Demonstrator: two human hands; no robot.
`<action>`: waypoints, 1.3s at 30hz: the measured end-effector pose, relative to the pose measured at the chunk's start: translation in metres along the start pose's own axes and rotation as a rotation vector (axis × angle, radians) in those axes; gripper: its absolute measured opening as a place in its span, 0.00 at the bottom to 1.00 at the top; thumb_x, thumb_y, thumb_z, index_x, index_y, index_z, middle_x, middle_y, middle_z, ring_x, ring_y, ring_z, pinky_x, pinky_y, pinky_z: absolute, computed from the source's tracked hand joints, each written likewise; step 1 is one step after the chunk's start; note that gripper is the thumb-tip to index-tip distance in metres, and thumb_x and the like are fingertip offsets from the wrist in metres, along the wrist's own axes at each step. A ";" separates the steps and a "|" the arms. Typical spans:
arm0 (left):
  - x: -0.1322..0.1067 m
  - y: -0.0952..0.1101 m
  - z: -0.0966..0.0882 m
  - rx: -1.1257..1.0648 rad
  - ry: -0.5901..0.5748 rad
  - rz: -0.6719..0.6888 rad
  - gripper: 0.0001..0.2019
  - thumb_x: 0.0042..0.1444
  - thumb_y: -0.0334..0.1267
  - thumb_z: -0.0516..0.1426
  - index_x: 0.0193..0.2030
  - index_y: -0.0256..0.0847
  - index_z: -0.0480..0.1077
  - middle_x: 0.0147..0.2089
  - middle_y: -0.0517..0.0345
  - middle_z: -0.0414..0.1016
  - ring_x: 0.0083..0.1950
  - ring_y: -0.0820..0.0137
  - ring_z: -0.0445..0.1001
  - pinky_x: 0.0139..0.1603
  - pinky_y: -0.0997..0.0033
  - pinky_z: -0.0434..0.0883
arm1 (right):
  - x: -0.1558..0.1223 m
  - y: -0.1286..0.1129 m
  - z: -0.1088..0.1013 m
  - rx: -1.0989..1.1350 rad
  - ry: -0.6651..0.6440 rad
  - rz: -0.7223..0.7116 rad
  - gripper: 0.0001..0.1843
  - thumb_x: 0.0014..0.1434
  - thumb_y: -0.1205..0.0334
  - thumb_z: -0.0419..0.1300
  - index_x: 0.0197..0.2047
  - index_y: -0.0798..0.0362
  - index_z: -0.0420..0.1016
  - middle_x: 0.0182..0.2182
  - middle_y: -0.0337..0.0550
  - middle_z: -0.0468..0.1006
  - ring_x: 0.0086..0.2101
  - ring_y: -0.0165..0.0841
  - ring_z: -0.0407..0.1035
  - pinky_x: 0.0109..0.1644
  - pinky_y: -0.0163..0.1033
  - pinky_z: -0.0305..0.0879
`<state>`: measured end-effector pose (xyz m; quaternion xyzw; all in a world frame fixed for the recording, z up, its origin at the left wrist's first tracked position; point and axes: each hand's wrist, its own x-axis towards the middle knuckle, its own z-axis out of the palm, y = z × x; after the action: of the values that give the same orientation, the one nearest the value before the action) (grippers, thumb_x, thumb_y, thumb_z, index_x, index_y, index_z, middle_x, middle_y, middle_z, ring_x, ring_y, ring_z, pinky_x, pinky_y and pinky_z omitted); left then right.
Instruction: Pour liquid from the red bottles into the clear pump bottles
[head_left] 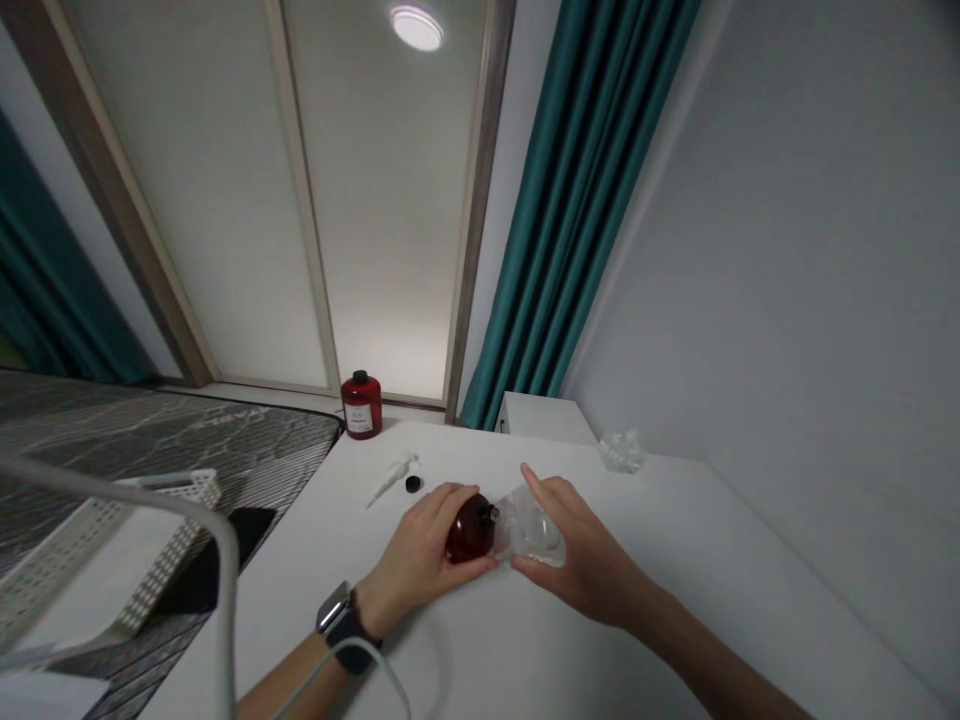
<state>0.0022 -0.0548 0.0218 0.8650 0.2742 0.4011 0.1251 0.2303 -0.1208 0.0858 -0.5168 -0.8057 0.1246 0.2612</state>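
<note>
My left hand [427, 540] is closed around a dark red bottle [465, 535], which lies tilted on its side with its black neck pointing right. My right hand [581, 555] has its thumb and fingers around a clear, see-through plastic container [536, 530]. The container's narrow end meets the bottle's neck, low over the white table [487, 650]. Whether it is a soft pouch or a stiff bottle I cannot tell. Beyond my left hand lie a small round black cap [413, 484] and a white pump head with its tube [391, 477].
A second red bottle [361, 408] with a black cap and white label stands at the table's far left corner. Crumpled clear plastic [621, 451] lies at the back right, near a white cabinet [551, 418]. At left is a white perforated basket [67, 545]; a pale curved tube [225, 600] crosses the foreground.
</note>
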 end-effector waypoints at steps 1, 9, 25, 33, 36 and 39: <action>0.000 0.000 0.000 -0.002 0.003 -0.004 0.32 0.55 0.49 0.65 0.62 0.44 0.58 0.53 0.45 0.73 0.52 0.55 0.76 0.52 0.55 0.75 | 0.001 -0.001 -0.001 -0.005 -0.005 0.005 0.53 0.53 0.66 0.68 0.74 0.52 0.43 0.53 0.54 0.68 0.53 0.46 0.64 0.60 0.58 0.65; -0.002 0.003 0.001 -0.020 0.034 -0.023 0.32 0.55 0.48 0.65 0.62 0.43 0.58 0.54 0.45 0.73 0.52 0.56 0.76 0.52 0.55 0.75 | 0.005 -0.006 -0.008 -0.023 -0.036 -0.001 0.52 0.53 0.66 0.68 0.74 0.54 0.45 0.53 0.54 0.68 0.54 0.46 0.64 0.61 0.57 0.64; -0.002 0.005 0.005 -0.048 0.100 -0.034 0.30 0.54 0.46 0.65 0.61 0.43 0.60 0.53 0.47 0.74 0.51 0.57 0.76 0.51 0.58 0.76 | 0.008 -0.011 -0.013 -0.031 -0.045 -0.002 0.53 0.53 0.65 0.68 0.74 0.51 0.43 0.52 0.53 0.68 0.53 0.45 0.63 0.61 0.58 0.64; -0.004 0.005 0.006 -0.040 0.094 -0.052 0.31 0.54 0.46 0.65 0.61 0.43 0.59 0.54 0.46 0.74 0.52 0.57 0.76 0.52 0.57 0.75 | 0.009 -0.012 -0.014 -0.038 -0.052 -0.005 0.53 0.54 0.65 0.68 0.74 0.51 0.43 0.52 0.52 0.68 0.53 0.45 0.63 0.61 0.58 0.64; -0.004 0.005 0.007 -0.043 0.099 -0.060 0.31 0.54 0.46 0.65 0.61 0.43 0.59 0.53 0.46 0.74 0.52 0.56 0.76 0.52 0.56 0.75 | 0.009 -0.013 -0.014 -0.050 -0.049 -0.007 0.53 0.54 0.64 0.68 0.74 0.51 0.43 0.52 0.53 0.68 0.53 0.45 0.64 0.60 0.58 0.64; -0.004 0.005 0.007 -0.046 0.105 -0.061 0.31 0.55 0.47 0.64 0.61 0.43 0.58 0.53 0.46 0.73 0.52 0.56 0.76 0.52 0.55 0.75 | 0.010 -0.014 -0.014 -0.055 -0.043 -0.013 0.52 0.54 0.64 0.68 0.74 0.51 0.43 0.52 0.52 0.68 0.53 0.45 0.64 0.60 0.58 0.64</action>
<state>0.0072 -0.0615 0.0166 0.8308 0.2974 0.4482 0.1427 0.2244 -0.1189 0.1071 -0.5159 -0.8175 0.1118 0.2303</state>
